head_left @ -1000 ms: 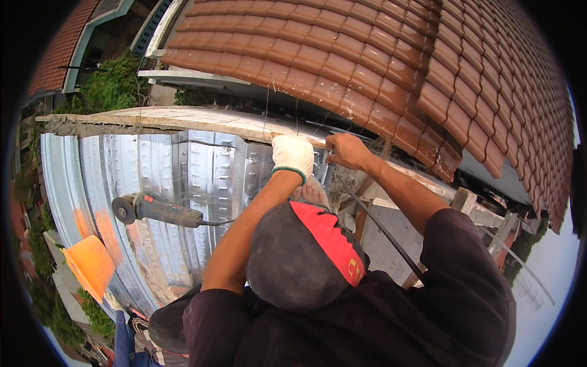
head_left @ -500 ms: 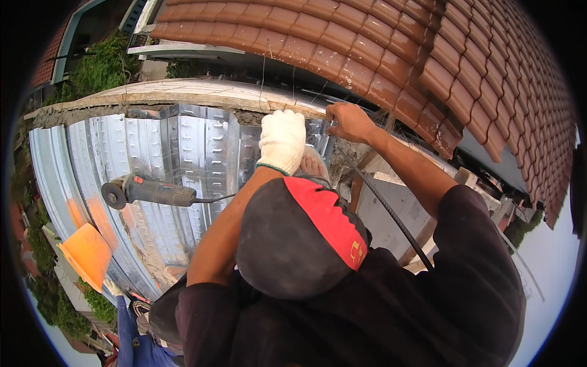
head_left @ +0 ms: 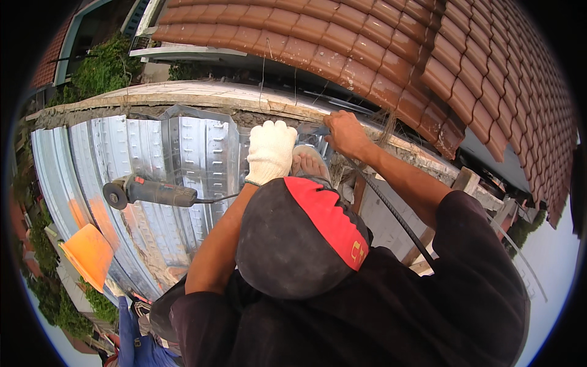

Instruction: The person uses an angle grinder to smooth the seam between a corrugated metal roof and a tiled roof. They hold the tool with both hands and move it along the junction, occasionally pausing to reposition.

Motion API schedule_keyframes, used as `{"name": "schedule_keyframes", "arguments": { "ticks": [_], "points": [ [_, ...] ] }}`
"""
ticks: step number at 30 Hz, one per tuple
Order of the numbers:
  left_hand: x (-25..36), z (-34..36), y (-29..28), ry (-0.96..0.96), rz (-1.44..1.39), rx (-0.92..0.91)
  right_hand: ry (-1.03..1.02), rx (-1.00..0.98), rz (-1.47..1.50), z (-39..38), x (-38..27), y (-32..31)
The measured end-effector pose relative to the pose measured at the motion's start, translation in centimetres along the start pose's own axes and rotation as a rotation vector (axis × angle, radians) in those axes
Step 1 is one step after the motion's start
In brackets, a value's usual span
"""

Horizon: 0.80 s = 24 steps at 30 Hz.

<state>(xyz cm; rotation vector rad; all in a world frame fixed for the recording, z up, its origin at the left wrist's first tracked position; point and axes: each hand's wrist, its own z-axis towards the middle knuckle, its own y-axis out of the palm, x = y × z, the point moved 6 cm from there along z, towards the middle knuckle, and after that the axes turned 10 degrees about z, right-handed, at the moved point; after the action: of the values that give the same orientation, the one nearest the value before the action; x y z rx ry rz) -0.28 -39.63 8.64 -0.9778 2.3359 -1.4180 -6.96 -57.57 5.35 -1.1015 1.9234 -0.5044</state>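
Observation:
My left hand point(head_left: 271, 151), in a white knitted glove, is closed with its knuckles up over the ribbed metal decking sheet point(head_left: 205, 144). What its fingers hold is hidden beneath it. My right hand point(head_left: 347, 134) is bare, its fingers curled down at the sheet's end beside the concrete edge; I cannot make out what is in them. Between the hands a sandalled foot point(head_left: 309, 164) rests on the metal. A dark ribbed steel bar point(head_left: 391, 211) slants from below my right hand toward my right shoulder. Left of my left forearm, an angle grinder point(head_left: 153, 191) lies on the decking, its cord running under that arm.
Brown roof tiles point(head_left: 367, 43) overhang the far side beyond a concrete wall edge point(head_left: 183, 90) with thin wires sticking up. At lower left are an orange bucket-like thing point(head_left: 88, 255) and another person's blue sleeve point(head_left: 126, 330). A black and red cap point(head_left: 287, 244) covers the middle.
My left hand has drawn back slightly toward me and to the left, showing more of the foot. My right hand has come a little nearer too. The grinder has stayed in place.

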Motion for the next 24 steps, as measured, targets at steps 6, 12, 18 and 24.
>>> {"name": "schedule_keyframes", "arguments": {
  "ticks": [6, 12, 18, 24],
  "points": [
    [0.0, 0.0, 0.1, 0.006, 0.011, 0.051, 0.091, -0.124, 0.067, 0.3, 0.6, -1.0],
    [-2.5, 2.8, -3.8, 0.064, -0.076, 0.162, 0.044, -0.047, 0.117, 3.1, 2.5, -4.5],
    [-6.2, 1.2, -4.3, 0.212, -0.024, 0.07, -0.128, -0.034, 0.037, 3.8, -1.9, -4.3],
    [-6.6, 1.3, -4.5, 0.197, -0.254, 0.172, -0.1, 0.183, 0.475, 3.4, -3.1, -7.9]
  ]
}}
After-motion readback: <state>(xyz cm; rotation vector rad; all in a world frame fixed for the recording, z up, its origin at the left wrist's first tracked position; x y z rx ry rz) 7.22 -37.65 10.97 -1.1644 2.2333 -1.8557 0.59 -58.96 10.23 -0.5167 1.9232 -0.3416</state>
